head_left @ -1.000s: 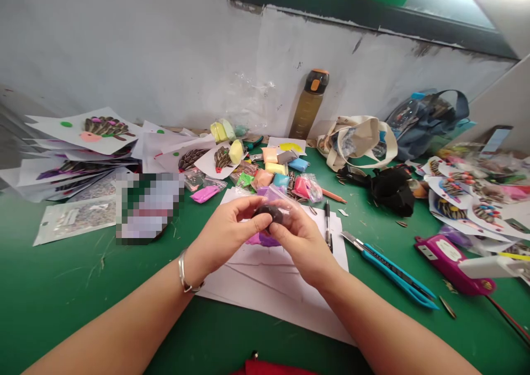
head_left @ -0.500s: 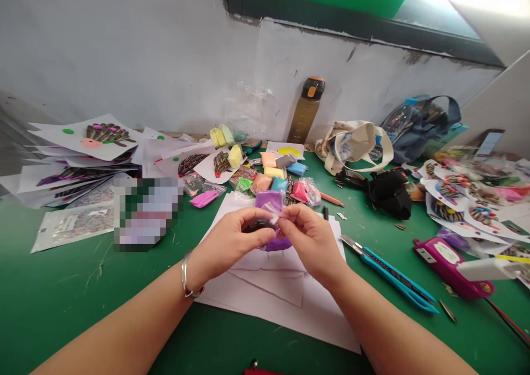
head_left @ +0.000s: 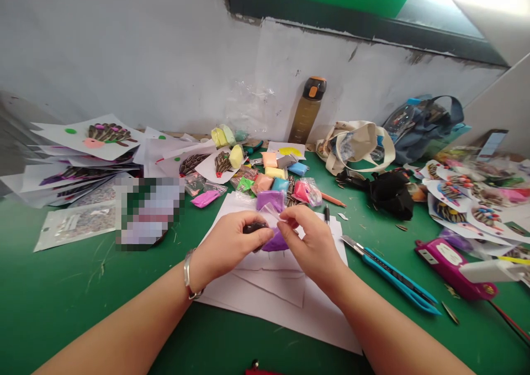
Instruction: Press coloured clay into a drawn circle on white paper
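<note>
Left hand (head_left: pixel 229 238) pinching dark clay (head_left: pixel 253 228), right hand (head_left: pixel 312 246) pinching clear plastic (head_left: pixel 271 214), purple packet (head_left: pixel 270 200) behind (print unreadable)

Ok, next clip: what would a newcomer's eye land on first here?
The bare hands at centre come first: the left hand pinches a dark lump, the right hand a clear wrapper above purple clay. Bright clay packets crowd the green mat beyond, with seed-decorated paper pictures stacked far left.

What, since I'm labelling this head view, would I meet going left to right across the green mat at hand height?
Silver bracelet, left hand, right hand, blue utility knife, pink case.
</note>
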`<state>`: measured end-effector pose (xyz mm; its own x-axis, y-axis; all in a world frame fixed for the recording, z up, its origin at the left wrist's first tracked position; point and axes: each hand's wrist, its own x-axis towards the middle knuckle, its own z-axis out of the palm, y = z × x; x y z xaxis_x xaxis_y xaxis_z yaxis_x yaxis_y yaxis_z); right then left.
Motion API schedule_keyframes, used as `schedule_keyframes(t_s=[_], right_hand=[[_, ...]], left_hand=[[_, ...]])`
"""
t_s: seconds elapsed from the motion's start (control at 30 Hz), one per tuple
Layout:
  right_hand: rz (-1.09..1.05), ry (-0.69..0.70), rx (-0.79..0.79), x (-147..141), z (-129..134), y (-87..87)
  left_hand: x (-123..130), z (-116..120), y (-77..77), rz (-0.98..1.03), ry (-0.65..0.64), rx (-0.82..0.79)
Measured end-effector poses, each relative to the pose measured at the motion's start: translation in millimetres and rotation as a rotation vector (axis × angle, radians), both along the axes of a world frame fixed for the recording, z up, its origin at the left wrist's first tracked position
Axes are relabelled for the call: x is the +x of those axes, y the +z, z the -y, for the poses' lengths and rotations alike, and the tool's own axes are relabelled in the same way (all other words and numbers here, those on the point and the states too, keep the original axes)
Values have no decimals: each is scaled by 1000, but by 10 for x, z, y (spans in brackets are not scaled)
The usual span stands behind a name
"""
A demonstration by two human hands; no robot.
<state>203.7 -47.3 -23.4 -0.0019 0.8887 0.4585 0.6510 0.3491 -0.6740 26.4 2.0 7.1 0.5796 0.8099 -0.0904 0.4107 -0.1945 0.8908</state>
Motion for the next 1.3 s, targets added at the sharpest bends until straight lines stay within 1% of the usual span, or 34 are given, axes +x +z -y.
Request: schedule_keyframes(t_s=[0.17,0.3,0.47,0.57,0.73,0.9,1.07,1.2,1.3], right_hand=[[56,14,-28,0,-8,-12],[112,30,22,-18,16,25],[173,109,118,-63,74,83],[160,149,137,-63,81,76],[92,99,53,-21,36,36],[63,67,10,-18,3,28],[72,73,17,-50,17,43],[29,114,26,-57,33,54],[23,88,31,-41,29,44]], left_hand=[[10,-2,5,-62,-1,73],[31,-17,-5,-110,19,94],[27,-27,-10,-112,52,53],[11,-26,-8,-89,62,14],[17,-21,-5,-53,2,-18],[37,-15,0,-95,-17,-49],[34,-18,-1,-161,-1,3],[28,-12,-1,-152,-12,-23],[28,-4,8,-134,-12,-48]])
